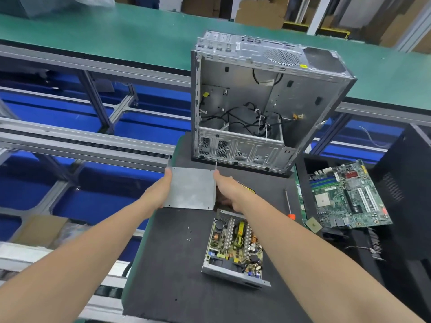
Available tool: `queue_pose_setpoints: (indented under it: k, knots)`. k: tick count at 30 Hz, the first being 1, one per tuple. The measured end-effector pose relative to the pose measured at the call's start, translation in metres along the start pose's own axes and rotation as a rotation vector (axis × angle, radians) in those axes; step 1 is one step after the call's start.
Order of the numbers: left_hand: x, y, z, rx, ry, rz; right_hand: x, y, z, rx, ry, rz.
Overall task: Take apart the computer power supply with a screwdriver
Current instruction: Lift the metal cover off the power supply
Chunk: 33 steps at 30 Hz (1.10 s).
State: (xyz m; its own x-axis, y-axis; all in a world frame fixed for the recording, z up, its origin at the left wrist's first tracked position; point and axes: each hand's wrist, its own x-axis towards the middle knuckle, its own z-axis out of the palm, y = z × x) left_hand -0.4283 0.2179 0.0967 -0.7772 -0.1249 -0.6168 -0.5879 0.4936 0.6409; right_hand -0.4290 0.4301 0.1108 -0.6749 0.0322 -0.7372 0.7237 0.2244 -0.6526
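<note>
A stripped computer case stood open-sided at the far end of the black mat. A green motherboard lay to the right, on a dark panel. Both hands held a grey metal cover up off the mat, just near of the case. The left hand gripped its left edge and the right hand its right edge, with their fingertips hidden. The open power supply, circuit board exposed, lay on the mat just near of the cover. An orange-handled screwdriver lay right of the right hand. A few loose screws lay left of the supply.
</note>
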Motion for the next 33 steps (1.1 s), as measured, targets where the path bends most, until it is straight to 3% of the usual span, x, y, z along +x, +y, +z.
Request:
queue_pose_setpoints:
  k: [6, 9, 13, 19, 22, 24, 26, 27, 29, 31, 33]
  knots:
    - [0.015, -0.010, 0.000, 0.181, 0.068, 0.134, 0.026, 0.012, -0.002, -0.085, 0.126, -0.069]
    - [0.015, -0.008, -0.001, 0.235, 0.073, 0.163, 0.028, 0.019, -0.012, -0.104, 0.243, -0.235]
    - [0.018, 0.001, 0.006, 0.267, 0.061, 0.193, 0.025, 0.027, -0.041, -0.006, 0.397, -0.275]
    - [0.021, 0.016, 0.023, 0.162, 0.045, 0.195, 0.006, 0.042, -0.077, -0.092, 0.373, -0.291]
    - [0.014, 0.014, 0.032, 0.164, 0.181, 0.218, -0.007, 0.044, -0.082, -0.285, 0.354, -0.346]
    - [0.002, 0.010, 0.041, 0.219, 0.384, 0.388, -0.018, 0.042, -0.084, -0.466, 0.295, -0.374]
    - [-0.013, 0.007, 0.050, 0.249, 0.506, 0.699, -0.032, 0.039, -0.085, -0.633, 0.143, -0.382]
    - [-0.021, 0.007, 0.056, 0.255, 0.465, 0.834, -0.039, 0.037, -0.084, -0.742, 0.057, -0.365]
    - [-0.035, 0.007, 0.068, 0.289, 0.232, 0.980, -0.051, 0.036, -0.082, -0.998, -0.065, -0.355]
    - [-0.046, 0.006, 0.080, 0.341, -0.008, 0.998, -0.057, 0.039, -0.080, -1.170, -0.085, -0.403]
    - [-0.050, 0.003, 0.090, 0.400, -0.102, 0.978, -0.060, 0.045, -0.079, -1.243, -0.036, -0.472]
